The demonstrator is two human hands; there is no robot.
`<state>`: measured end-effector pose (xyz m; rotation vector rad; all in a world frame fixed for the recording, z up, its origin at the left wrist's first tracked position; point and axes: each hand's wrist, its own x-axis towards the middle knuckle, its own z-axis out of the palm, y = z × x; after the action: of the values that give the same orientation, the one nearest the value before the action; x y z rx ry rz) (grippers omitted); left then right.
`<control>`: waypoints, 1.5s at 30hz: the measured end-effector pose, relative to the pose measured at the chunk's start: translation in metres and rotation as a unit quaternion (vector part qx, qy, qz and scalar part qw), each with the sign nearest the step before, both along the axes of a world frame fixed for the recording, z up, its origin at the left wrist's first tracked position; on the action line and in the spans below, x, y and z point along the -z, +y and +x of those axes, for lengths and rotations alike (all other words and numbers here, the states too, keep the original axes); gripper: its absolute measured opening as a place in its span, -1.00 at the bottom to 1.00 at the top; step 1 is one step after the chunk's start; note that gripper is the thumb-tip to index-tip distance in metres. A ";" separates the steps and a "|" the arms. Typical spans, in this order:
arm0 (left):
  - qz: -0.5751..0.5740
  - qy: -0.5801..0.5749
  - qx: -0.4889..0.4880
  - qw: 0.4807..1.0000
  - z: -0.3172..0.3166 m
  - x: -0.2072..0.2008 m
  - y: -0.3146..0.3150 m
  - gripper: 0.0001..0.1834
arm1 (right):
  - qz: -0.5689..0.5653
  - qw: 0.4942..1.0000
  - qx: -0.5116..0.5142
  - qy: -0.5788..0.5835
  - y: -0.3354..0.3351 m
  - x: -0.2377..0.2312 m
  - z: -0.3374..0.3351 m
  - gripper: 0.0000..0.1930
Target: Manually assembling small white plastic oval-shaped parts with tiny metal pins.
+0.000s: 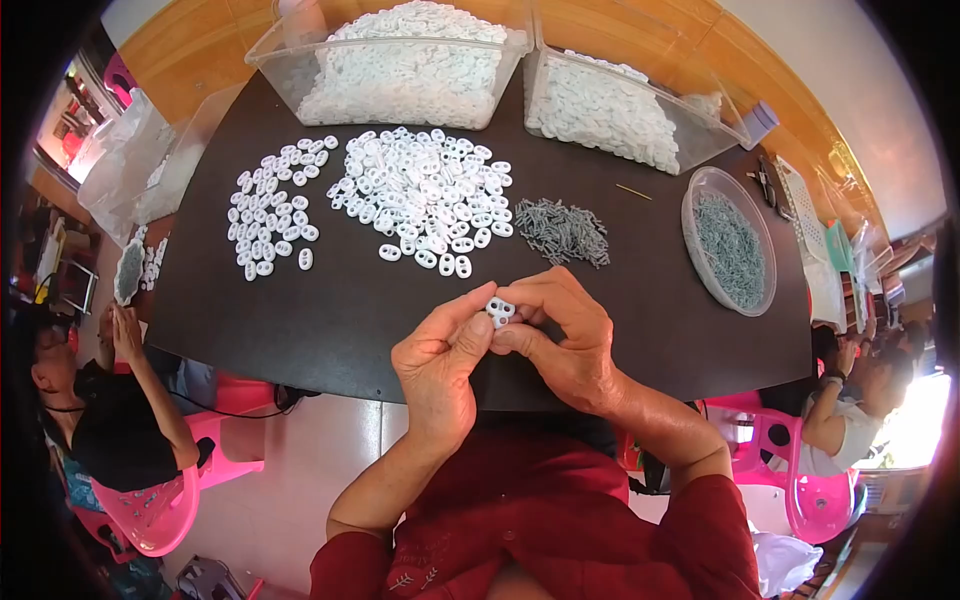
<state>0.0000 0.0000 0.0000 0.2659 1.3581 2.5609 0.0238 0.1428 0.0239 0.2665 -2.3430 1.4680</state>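
Just past the table's near edge, my left hand (pixel 445 352) and my right hand (pixel 568 335) meet, fingertips closed around a small white plastic piece (pixel 499 311) with several round holes. Whether it is one part or two pressed together, I cannot tell. The right fingertips partly hide its right side. Beyond my hands lies a large heap of white oval two-hole pieces (pixel 425 190), with a looser group of the same ovals (pixel 270 207) to its left. A pile of small grey screw-like pieces (pixel 562 232) sits to the heap's right.
Two clear bins, the left bin (pixel 275 65) and the right bin (pixel 715 140), stand at the back, full of white pieces. A round tub (pixel 697 240) of grey pieces is at the right, near a thin brass-coloured stick (pixel 634 192). People sit at both sides on pink chairs (pixel 165 515).
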 end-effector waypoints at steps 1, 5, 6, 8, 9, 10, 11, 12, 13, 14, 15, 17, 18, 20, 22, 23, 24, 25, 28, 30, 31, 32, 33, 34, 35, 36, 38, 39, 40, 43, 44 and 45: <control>0.008 -0.009 0.000 1.000 0.001 -0.002 0.002 -0.71 | 0.021 1.000 0.009 0.022 0.001 0.001 0.001 -0.68; 0.009 -0.001 -0.010 1.000 0.000 0.004 0.004 -0.73 | 0.038 0.998 0.016 0.047 0.001 0.004 0.002 -0.69; 0.009 0.000 -0.009 1.000 0.001 0.004 0.004 -0.73 | 0.038 0.998 0.017 0.048 0.000 0.004 0.002 -0.69; 0.012 -0.017 -0.033 0.999 0.001 0.003 0.005 -0.75 | 0.060 0.995 0.027 0.072 -0.002 0.006 0.002 -0.69; 0.011 -0.018 -0.032 0.999 0.002 0.001 0.005 -0.75 | 0.060 0.995 0.028 0.071 -0.005 0.005 0.003 -0.69; 0.012 -0.018 -0.034 0.999 0.003 -0.001 0.004 -0.75 | 0.030 0.997 0.043 0.064 -0.007 0.004 0.004 -0.70; 0.013 -0.018 -0.035 0.999 0.003 -0.002 0.004 -0.76 | 0.000 0.997 0.058 0.057 -0.010 0.004 0.005 -0.70; 0.012 -0.018 -0.035 0.999 0.003 -0.002 0.004 -0.76 | 0.000 0.997 0.058 0.057 -0.012 0.004 0.006 -0.70; 0.010 -0.010 -0.040 0.999 0.003 -0.002 0.004 -0.77 | -0.022 0.997 0.062 0.048 -0.013 0.005 0.007 -0.70; 0.008 -0.002 -0.044 0.999 0.003 -0.002 0.004 -0.78 | -0.043 0.996 0.066 0.039 -0.014 0.005 0.007 -0.71; 0.008 -0.002 -0.044 0.999 0.002 -0.002 0.003 -0.78 | -0.043 0.996 0.067 0.039 -0.014 0.003 0.008 -0.71; 0.000 0.007 -0.035 0.999 0.002 -0.001 0.001 -0.78 | -0.056 0.997 0.051 0.010 -0.014 0.000 0.009 -0.71; 0.000 0.006 -0.034 0.999 0.002 -0.001 0.002 -0.78 | -0.056 0.997 0.052 0.010 -0.015 0.001 0.010 -0.71; 0.004 0.007 -0.035 0.999 0.003 0.000 0.003 -0.78 | -0.130 0.990 0.062 0.010 -0.018 0.005 0.011 -0.69; 0.002 0.010 -0.032 0.999 0.004 0.002 0.002 -0.77 | -0.116 0.992 0.053 0.018 -0.016 0.007 0.011 -0.69; 0.000 0.013 -0.029 1.000 0.004 0.003 0.002 -0.77 | -0.103 0.993 0.044 0.026 -0.016 0.008 0.010 -0.69; 0.000 0.012 -0.029 1.000 0.004 0.003 0.002 -0.77 | -0.103 0.993 0.044 0.025 -0.016 0.007 0.010 -0.69; 0.006 0.019 -0.027 0.999 0.004 0.003 0.003 -0.77 | -0.096 0.994 0.049 0.027 -0.017 0.007 0.010 -0.69; -0.022 0.047 -0.033 0.998 0.004 0.005 0.002 -0.76 | -0.051 0.996 0.059 0.043 -0.018 0.010 0.011 -0.70; -0.055 0.068 -0.041 0.995 0.006 0.007 0.002 -0.76 | -0.014 0.996 0.064 0.057 -0.020 0.014 0.011 -0.71; -0.043 0.064 -0.049 0.996 0.008 0.008 0.003 -0.75 | 0.009 0.993 0.073 0.093 -0.022 0.015 0.011 -0.72; -0.031 0.060 -0.057 0.996 0.010 0.009 0.004 -0.75 | 0.031 0.988 0.082 0.128 -0.023 0.016 0.010 -0.73; -0.032 0.060 -0.058 0.996 0.011 0.009 0.004 -0.75 | 0.030 0.988 0.081 0.128 -0.025 0.016 0.010 -0.73; -0.036 0.069 -0.067 0.995 0.012 0.008 0.004 -0.75 | 0.043 0.985 0.089 0.144 -0.027 0.015 0.010 -0.74; -0.040 0.078 -0.076 0.993 0.013 0.009 0.004 -0.75 | 0.057 0.981 0.098 0.159 -0.029 0.015 0.010 -0.75; -0.039 0.079 -0.076 0.993 0.013 0.010 0.004 -0.75 | 0.057 0.980 0.098 0.161 -0.030 0.016 0.009 -0.75; -0.057 0.119 -0.102 0.986 0.012 0.015 0.005 -0.74 | 0.042 0.978 0.112 0.169 -0.034 0.020 0.008 -0.75; -0.056 0.119 -0.102 0.986 0.013 0.014 0.005 -0.74 | 0.042 0.978 0.113 0.169 -0.035 0.021 0.009 -0.75; -0.051 0.117 -0.101 0.987 0.014 0.013 0.005 -0.75 | 0.038 0.979 0.115 0.167 -0.036 0.022 0.009 -0.74; -0.037 0.115 -0.107 0.987 0.015 0.013 0.006 -0.74 | 0.018 0.981 0.118 0.153 -0.040 0.021 0.012 -0.72; -0.029 0.117 -0.114 0.986 0.015 0.014 0.006 -0.74 | 0.003 0.983 0.121 0.142 -0.043 0.020 0.013 -0.70; -0.029 0.116 -0.114 0.986 0.016 0.013 0.006 -0.74 | 0.003 0.983 0.120 0.142 -0.045 0.021 0.014 -0.70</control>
<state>0.0164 0.0057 -0.0132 0.4339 1.6307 2.7388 0.0381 0.0977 0.0031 0.1733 -2.0707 1.2222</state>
